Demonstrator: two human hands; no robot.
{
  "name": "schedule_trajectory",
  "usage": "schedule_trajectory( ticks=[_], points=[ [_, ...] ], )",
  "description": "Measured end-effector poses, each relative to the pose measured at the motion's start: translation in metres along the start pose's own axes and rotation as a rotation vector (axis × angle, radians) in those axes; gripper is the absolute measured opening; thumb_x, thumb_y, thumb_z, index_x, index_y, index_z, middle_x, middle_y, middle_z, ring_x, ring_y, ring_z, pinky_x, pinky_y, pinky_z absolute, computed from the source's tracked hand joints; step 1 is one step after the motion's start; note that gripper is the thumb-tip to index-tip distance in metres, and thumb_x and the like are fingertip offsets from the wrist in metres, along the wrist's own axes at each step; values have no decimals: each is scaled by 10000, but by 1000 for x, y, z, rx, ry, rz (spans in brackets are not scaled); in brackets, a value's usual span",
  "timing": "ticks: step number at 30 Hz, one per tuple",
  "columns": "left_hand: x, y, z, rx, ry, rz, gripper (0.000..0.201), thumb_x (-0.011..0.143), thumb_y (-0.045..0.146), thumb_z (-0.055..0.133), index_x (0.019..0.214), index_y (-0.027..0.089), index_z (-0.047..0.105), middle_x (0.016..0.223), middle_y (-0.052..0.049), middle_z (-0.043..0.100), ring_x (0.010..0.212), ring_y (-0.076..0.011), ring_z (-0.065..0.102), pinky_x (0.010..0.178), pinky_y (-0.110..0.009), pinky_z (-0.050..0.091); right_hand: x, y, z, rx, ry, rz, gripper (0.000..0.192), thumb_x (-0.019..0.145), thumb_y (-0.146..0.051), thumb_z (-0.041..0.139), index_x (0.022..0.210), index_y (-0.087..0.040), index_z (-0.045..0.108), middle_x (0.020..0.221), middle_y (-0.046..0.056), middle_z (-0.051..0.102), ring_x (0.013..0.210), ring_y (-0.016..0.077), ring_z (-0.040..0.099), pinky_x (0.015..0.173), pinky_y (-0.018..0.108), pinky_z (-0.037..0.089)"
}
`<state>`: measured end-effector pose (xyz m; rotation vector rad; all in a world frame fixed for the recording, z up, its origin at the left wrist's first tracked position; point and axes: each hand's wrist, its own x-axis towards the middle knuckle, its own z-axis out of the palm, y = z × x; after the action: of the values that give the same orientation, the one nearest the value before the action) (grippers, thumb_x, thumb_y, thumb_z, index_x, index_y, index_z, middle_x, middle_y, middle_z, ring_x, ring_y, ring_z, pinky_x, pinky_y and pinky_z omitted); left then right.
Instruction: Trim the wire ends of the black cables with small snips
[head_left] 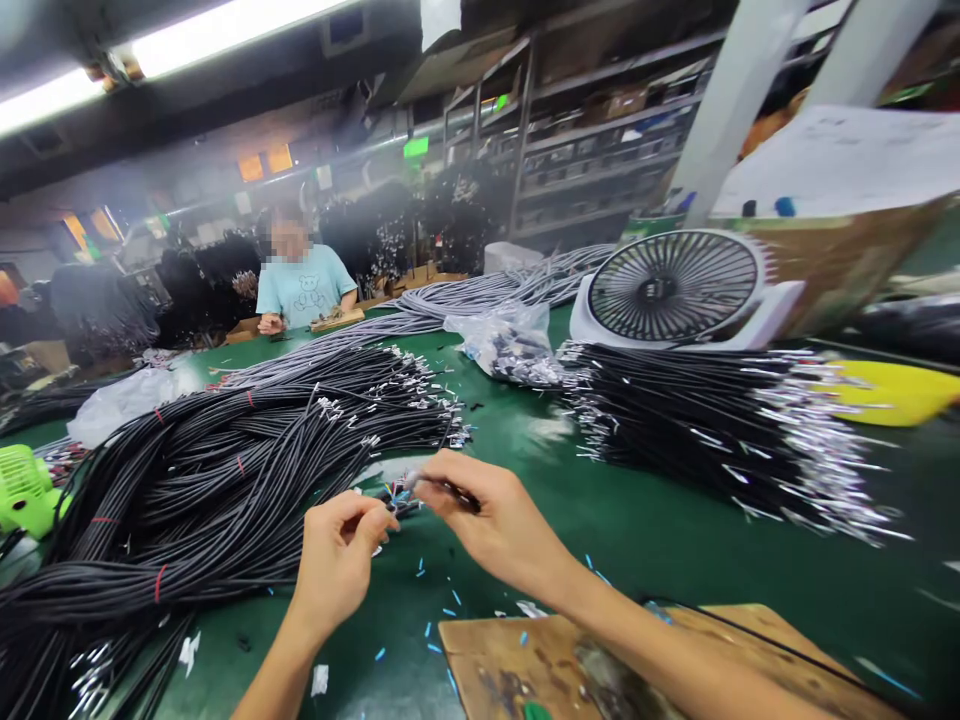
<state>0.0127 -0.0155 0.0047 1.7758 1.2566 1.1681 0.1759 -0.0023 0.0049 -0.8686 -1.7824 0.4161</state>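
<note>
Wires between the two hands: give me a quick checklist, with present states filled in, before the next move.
1. Left hand pinching at the coloured wires: ok, closed there.
2. Right hand closed on the dark item: ok; what the item is, cannot tell.
3. Coloured wires undamaged: cannot tell, too small and blurred.
4. Green bench free of scraps: not ok, blue bits lie about.
5. Co-worker apart from this work: ok, across the bench.

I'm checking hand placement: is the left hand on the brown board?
No, the left hand is beside the coloured wires, apart from the board.
</note>
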Motion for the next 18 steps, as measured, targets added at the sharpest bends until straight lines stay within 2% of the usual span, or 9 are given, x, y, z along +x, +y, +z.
schedule_trajectory(
  ticks=[3, 6, 11, 13, 16, 18],
  points=[
    [-1, -1, 1, 54, -27, 41, 299, 792, 296, 522, 575, 129, 644, 526, -8, 572, 485, -98, 462, 459, -186, 343, -1, 0, 1, -18, -54, -104, 142, 817, -130, 476, 706, -169, 555, 637, 14, 546, 569, 129, 480, 521, 231, 381],
    [-1, 0, 3, 117, -12, 56, 292, 795, 252, 501, 573, 129, 647, 529, -9, 586, 486, -97, 460, 463, -186, 343, -3, 2, 2, -56, -78, -183, 210, 746, -19, 402, 689, -170, 536, 618, 13, 512, 550, 130, 453, 493, 229, 358],
    [1, -1, 8, 147, 72, 24, 296, 798, 231, 476, 569, 132, 635, 528, -14, 596, 475, -102, 463, 446, -190, 337, -7, 0, 5, -44, -193, -232, 226, 758, -35, 382, 624, -189, 481, 587, 9, 483, 529, 133, 423, 469, 237, 341],
    [0, -2, 8, 141, 57, 40, 284, 787, 232, 494, 561, 135, 636, 528, -13, 591, 475, -102, 459, 442, -189, 334, -7, 0, 5, -72, -138, -209, 219, 795, -66, 399, 640, -190, 489, 592, 8, 489, 530, 129, 430, 473, 235, 353],
    [-1, 0, 8, 119, 68, 47, 278, 782, 234, 505, 556, 140, 638, 516, -6, 568, 461, -97, 446, 434, -186, 325, -6, 2, 2, -128, 28, -134, 169, 838, -150, 464, 685, -188, 524, 609, 10, 508, 536, 126, 462, 484, 232, 380],
    [-1, 1, 7, 107, 88, 43, 282, 787, 248, 507, 560, 141, 635, 516, -3, 557, 464, -97, 451, 440, -185, 328, -5, 3, 1, -121, 45, -106, 124, 836, -191, 509, 719, -183, 551, 634, 17, 538, 548, 130, 492, 498, 234, 406]
  ],
)
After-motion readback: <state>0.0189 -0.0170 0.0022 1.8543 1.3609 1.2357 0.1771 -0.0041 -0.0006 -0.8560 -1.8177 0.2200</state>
